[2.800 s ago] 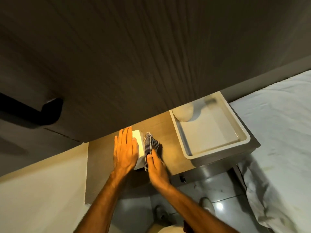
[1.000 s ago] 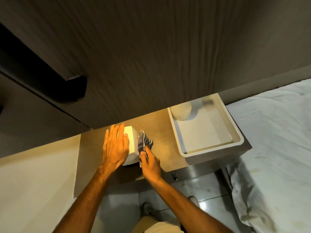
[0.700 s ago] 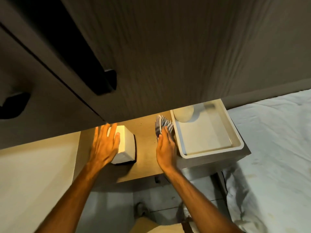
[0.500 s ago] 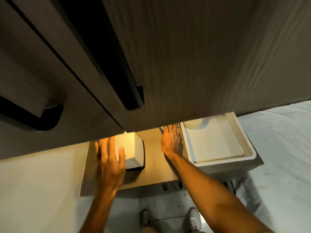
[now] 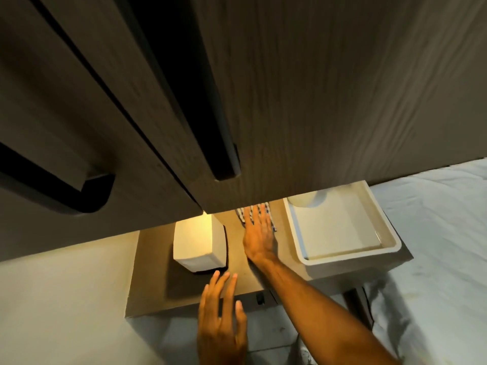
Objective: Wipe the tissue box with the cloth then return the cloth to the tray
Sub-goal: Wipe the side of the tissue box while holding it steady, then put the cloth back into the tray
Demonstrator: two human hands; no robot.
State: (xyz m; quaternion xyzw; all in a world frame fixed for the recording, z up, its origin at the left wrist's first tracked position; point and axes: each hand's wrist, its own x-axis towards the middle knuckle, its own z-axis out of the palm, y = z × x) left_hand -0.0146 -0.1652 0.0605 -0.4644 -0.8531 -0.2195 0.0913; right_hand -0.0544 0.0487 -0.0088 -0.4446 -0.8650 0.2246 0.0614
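Observation:
The white tissue box (image 5: 196,242) stands on the wooden shelf (image 5: 152,285), lit from above. A striped cloth (image 5: 264,208) lies on the shelf between the box and the white tray (image 5: 342,256); its far part is hidden by the cabinet. My right hand (image 5: 259,234) lies flat on the cloth with fingers stretched out, pressing it down. My left hand (image 5: 222,314) hovers at the shelf's front edge, just in front of the box, with fingers apart, holding nothing and not touching the box.
A dark wooden cabinet (image 5: 316,101) with black handles (image 5: 226,164) hangs overhead and hides the back of the shelf. A round white object (image 5: 305,201) sits in the tray's far corner. A bed with a white sheet (image 5: 442,246) is at the right.
My right hand carried the cloth from the box's side over to the shelf beside the tray. My left hand came off the box and drew back to the front edge.

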